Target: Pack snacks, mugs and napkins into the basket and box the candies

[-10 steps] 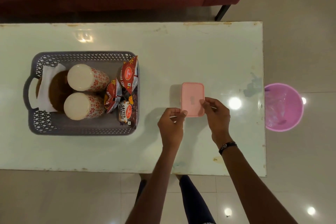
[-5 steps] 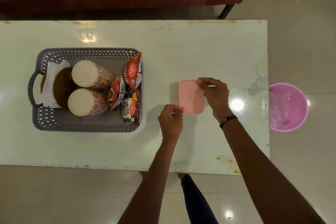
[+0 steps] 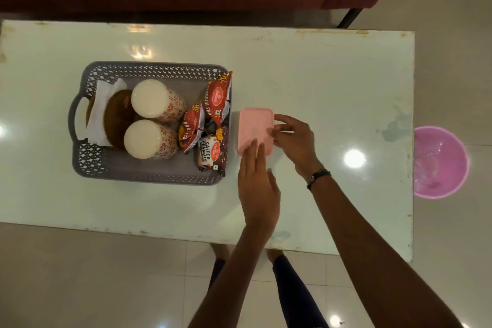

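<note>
Two hands are meeting on a pink box lying lid-on on the white table, just right of the grey basket. The left hand is lying flat, fingers stretched out and pressing on the lid's near edge. The right hand is pinching the box's right side, thumb and fingers closed on it. Inside the basket, two patterned mugs are lying beside white napkins, with snack packets leaning against its right wall.
</note>
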The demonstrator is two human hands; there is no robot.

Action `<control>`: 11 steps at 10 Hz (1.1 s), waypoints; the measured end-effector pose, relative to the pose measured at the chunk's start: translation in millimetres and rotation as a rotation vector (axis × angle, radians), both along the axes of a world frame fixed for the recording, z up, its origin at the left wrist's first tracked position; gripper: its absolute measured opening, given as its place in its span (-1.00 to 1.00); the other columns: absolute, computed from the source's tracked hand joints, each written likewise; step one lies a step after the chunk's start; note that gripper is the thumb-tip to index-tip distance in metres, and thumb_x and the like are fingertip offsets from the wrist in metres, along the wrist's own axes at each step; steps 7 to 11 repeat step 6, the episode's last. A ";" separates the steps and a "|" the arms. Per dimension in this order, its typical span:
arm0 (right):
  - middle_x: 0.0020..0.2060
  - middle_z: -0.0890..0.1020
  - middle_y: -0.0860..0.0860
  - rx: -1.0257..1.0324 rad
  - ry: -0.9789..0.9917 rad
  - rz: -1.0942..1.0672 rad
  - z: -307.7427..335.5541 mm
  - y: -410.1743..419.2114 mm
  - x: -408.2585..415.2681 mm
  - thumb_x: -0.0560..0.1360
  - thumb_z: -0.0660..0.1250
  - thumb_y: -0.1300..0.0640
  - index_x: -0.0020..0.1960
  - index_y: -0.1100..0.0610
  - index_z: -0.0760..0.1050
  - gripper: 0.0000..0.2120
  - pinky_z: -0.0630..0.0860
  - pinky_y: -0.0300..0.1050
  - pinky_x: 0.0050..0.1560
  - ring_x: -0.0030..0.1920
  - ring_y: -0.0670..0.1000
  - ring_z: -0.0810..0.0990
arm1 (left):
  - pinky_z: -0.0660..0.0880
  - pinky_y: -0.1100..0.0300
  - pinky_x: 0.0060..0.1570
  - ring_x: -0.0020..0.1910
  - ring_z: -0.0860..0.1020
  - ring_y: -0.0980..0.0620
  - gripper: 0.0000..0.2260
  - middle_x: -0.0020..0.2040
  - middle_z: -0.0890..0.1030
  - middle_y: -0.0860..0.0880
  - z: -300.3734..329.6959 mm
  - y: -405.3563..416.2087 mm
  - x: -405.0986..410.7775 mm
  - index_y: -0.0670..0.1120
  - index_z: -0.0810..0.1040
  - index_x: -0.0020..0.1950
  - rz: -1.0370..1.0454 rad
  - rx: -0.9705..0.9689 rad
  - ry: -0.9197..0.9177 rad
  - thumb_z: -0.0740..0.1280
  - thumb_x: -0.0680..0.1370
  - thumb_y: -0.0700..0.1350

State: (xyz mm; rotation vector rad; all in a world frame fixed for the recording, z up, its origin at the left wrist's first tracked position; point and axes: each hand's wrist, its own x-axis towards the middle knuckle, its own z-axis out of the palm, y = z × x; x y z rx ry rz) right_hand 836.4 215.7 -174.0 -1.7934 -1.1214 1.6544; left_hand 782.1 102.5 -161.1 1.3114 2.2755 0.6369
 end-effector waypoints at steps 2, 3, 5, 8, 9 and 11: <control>-0.05 0.67 0.08 0.066 -0.088 0.016 -0.4 0.2 -24.5 0.44 0.41 0.20 0.22 0.06 0.54 -0.64 0.62 0.02 0.05 -0.02 0.04 0.64 | 0.37 -0.01 0.31 0.38 0.40 -0.13 -0.46 0.38 0.44 -0.18 -10.1 -2.8 -15.4 -0.23 0.33 0.40 -0.126 -0.088 0.119 0.40 0.46 -0.20; -0.02 0.67 0.10 0.060 -0.097 0.028 -2.2 0.4 -24.5 0.44 0.41 0.19 0.22 0.05 0.54 -0.64 0.61 0.05 0.07 0.00 0.06 0.64 | 0.29 0.04 0.31 0.39 0.39 -0.14 -0.44 0.39 0.42 -0.19 -8.7 -1.1 -17.6 -0.24 0.32 0.41 -0.149 -0.095 0.123 0.41 0.46 -0.20; 0.05 0.64 0.07 0.012 -0.088 0.085 8.1 -0.7 -20.3 0.43 0.43 0.14 0.26 0.07 0.49 -0.59 0.54 -0.07 0.19 0.01 -0.02 0.60 | 0.25 0.08 0.35 0.46 0.25 -0.11 -0.44 0.48 0.29 -0.17 -0.1 -0.9 -26.9 -0.23 0.21 0.47 -0.235 -0.142 0.042 0.33 0.52 -0.21; 0.27 0.52 0.05 0.000 -0.091 0.076 27.4 -9.7 -18.8 0.45 0.41 0.09 0.37 0.09 0.35 -0.47 0.41 -0.23 0.15 0.16 -0.04 0.50 | 0.35 0.08 0.30 0.41 0.35 -0.11 -0.47 0.44 0.36 -0.17 20.6 -7.1 -38.1 -0.21 0.28 0.44 -0.360 -0.051 0.043 0.34 0.50 -0.23; 0.27 0.52 0.05 0.000 -0.091 0.076 27.4 -9.7 -18.8 0.45 0.41 0.09 0.37 0.09 0.35 -0.47 0.41 -0.23 0.15 0.16 -0.04 0.50 | 0.35 0.08 0.30 0.41 0.35 -0.11 -0.47 0.44 0.36 -0.17 20.6 -7.1 -38.1 -0.21 0.28 0.44 -0.360 -0.051 0.043 0.34 0.50 -0.23; 0.27 0.52 0.05 0.000 -0.091 0.076 27.4 -9.7 -18.8 0.45 0.41 0.09 0.37 0.09 0.35 -0.47 0.41 -0.23 0.15 0.16 -0.04 0.50 | 0.35 0.08 0.30 0.41 0.35 -0.11 -0.47 0.44 0.36 -0.17 20.6 -7.1 -38.1 -0.21 0.28 0.44 -0.360 -0.051 0.043 0.34 0.50 -0.23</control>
